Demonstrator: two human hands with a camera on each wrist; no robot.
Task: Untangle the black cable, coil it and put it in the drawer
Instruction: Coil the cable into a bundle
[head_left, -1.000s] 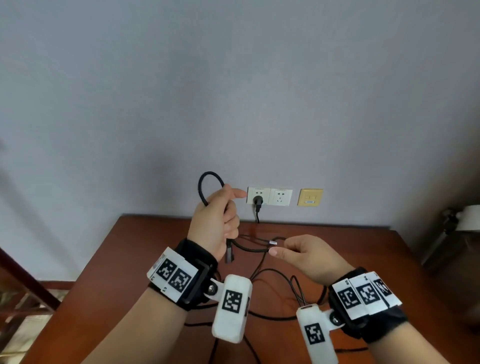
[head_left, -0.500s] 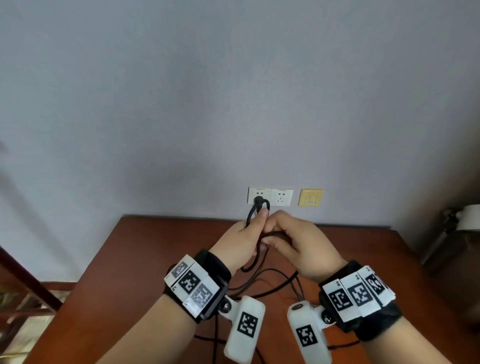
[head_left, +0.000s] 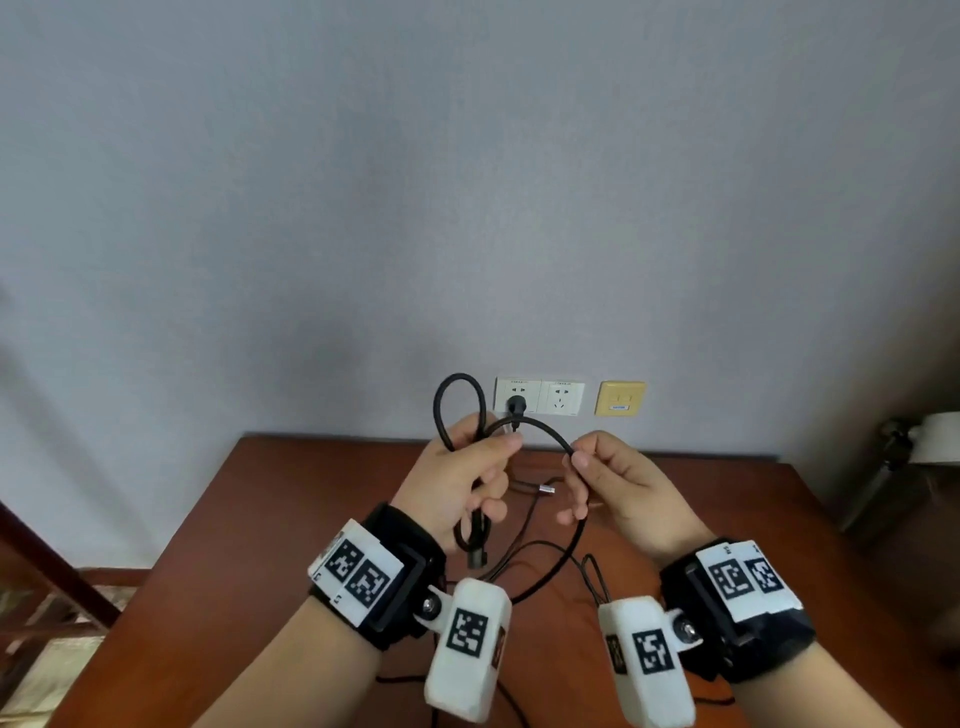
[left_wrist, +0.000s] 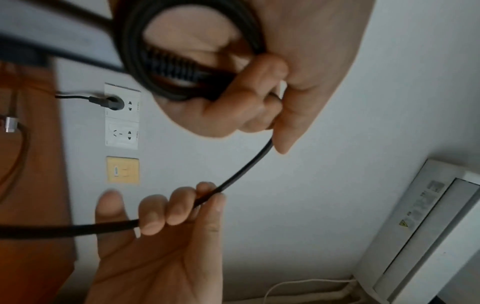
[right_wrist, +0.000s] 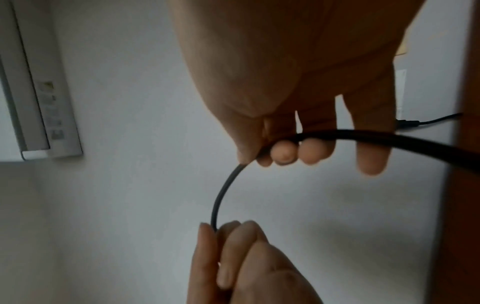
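The thick black cable (head_left: 540, 428) arches between both hands above the brown table (head_left: 291, 499). My left hand (head_left: 462, 478) grips a coil of it; one loop (head_left: 457, 384) stands above the fist and the plug end (head_left: 478, 556) hangs below. In the left wrist view the coil (left_wrist: 187, 67) lies in the palm under curled fingers. My right hand (head_left: 597, 467) pinches the cable between thumb and fingers, as the right wrist view shows (right_wrist: 272, 152). From there the cable (head_left: 561, 566) drops to the table. No drawer is in view.
A thin black lead is plugged into the left wall socket (head_left: 517, 400) and trails over the table among other thin wires with a small metal connector (head_left: 545, 488). A yellow wall plate (head_left: 621, 397) sits to the right. An air conditioner (left_wrist: 426, 236) hangs on the wall.
The hands, together at the socket half a second ago, have drawn apart. A new arc of cable spans between them, and a loop stands above my left fist again.
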